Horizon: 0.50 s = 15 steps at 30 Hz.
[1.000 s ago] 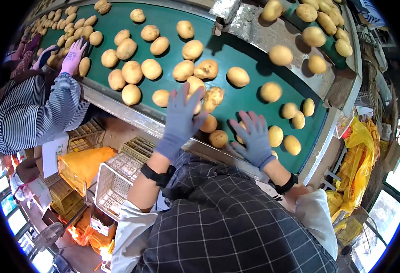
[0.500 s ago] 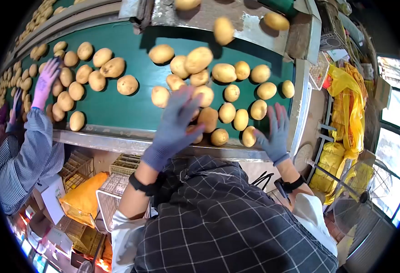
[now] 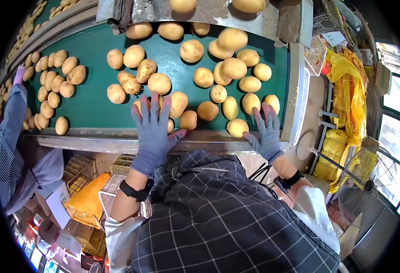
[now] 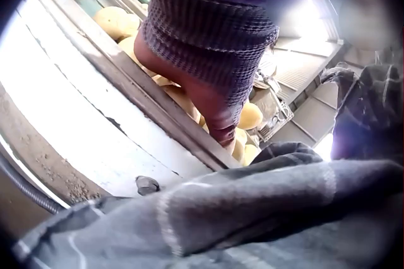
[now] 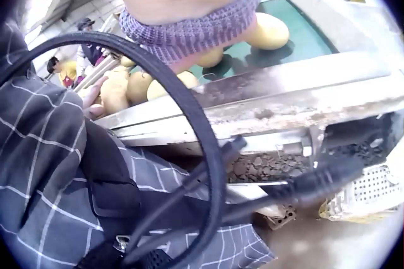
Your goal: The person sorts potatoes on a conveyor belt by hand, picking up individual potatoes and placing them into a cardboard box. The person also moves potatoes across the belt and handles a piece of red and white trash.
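Observation:
Both hands wear grey-purple gloves over the near edge of a green belt [image 3: 100, 109]. My left hand [image 3: 152, 132] lies with straight, spread fingers, its tips at a few potatoes, a large one [image 3: 178, 104] beside it. My right hand [image 3: 267, 136] is spread too, fingertips close to a potato [image 3: 251, 103] and thumb by another [image 3: 237, 128]. Between the hands lie more potatoes [image 3: 207, 110]. In the left wrist view the left glove [image 4: 202, 35] hides most of its fingers; the right glove [image 5: 196, 29] likewise covers the potatoes behind it.
A metal rail [image 3: 104, 143] runs along the belt's near side. Potatoes lie on a metal chute [image 3: 204, 14] at the far side. Another person's sleeved arm [image 3: 13, 118] reaches over the belt at left. At right stand yellow bags [image 3: 336, 141] and a fan [image 3: 363, 182]. A black cable [image 5: 211, 149] loops near the right wrist.
The left hand has drawn back toward the near rail, its fingers spread wider. The right hand has shifted slightly left. Potatoes have moved left along the belt, and more lie below the chute.

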Motion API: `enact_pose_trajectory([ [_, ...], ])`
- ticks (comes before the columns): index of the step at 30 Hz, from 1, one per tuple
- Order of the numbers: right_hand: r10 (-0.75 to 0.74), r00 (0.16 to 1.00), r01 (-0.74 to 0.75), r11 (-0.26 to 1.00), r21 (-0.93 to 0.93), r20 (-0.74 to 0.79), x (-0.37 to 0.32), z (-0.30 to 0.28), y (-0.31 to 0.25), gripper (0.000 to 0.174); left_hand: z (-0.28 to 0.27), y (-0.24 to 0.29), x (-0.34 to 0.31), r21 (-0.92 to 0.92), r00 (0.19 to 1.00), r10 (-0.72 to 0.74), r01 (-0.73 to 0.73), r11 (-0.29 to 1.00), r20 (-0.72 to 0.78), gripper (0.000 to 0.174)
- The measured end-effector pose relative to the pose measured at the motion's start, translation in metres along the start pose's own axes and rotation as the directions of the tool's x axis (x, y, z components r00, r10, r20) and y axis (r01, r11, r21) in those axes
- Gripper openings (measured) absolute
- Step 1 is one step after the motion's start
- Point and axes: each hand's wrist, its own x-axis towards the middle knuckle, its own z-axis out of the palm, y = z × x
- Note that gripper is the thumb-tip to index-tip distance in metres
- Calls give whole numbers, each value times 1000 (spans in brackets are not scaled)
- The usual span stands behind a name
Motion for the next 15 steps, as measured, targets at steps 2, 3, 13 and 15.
enact_pose_trajectory([
  [2,-111,994,111,993,-40,-7,27,-4,-16,71,2,0,3,-3,1000,2,-2,1000,22,112],
  [3,-131,990,132,991,-5,46,37,1,-22,69,4,0,5,-20,999,13,-12,1000,45,112],
  [13,-271,954,295,926,-235,131,115,46,-81,66,11,-14,45,-179,993,8,-30,983,-119,79],
  [15,-310,948,312,950,-12,77,128,36,-82,61,-4,-18,40,-262,990,-26,-12,965,-140,68],
])
